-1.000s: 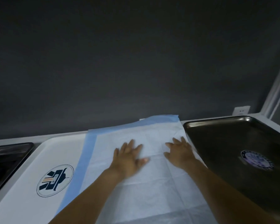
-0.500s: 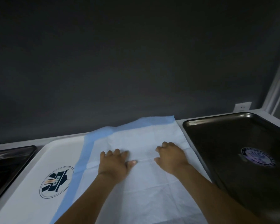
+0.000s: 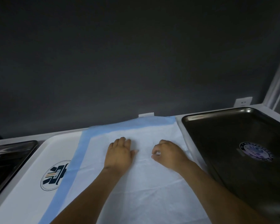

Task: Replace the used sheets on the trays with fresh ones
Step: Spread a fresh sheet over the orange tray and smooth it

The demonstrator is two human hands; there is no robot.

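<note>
A white sheet with a blue border (image 3: 152, 188) lies over the right part of the white tray (image 3: 31, 183), which bears a round logo. Both my hands are on the sheet near its far end. My left hand (image 3: 119, 153) has its fingers curled down into the sheet and its thumb out to the right. My right hand (image 3: 169, 152) has curled fingers, and its thumb and fingertips pinch the sheet. A bare steel tray (image 3: 233, 143) with a round sticker sits to the right, without a sheet.
Another dark steel tray (image 3: 8, 157) lies at the far left. All trays rest on a white counter (image 3: 14, 139) against a dark wall. A wall socket (image 3: 242, 101) is at the back right, and a small white tab (image 3: 146, 114) lies behind the sheet.
Both hands were flat with spread fingers a second ago; their fingers have curled in on the sheet and the hands have drawn slightly toward me.
</note>
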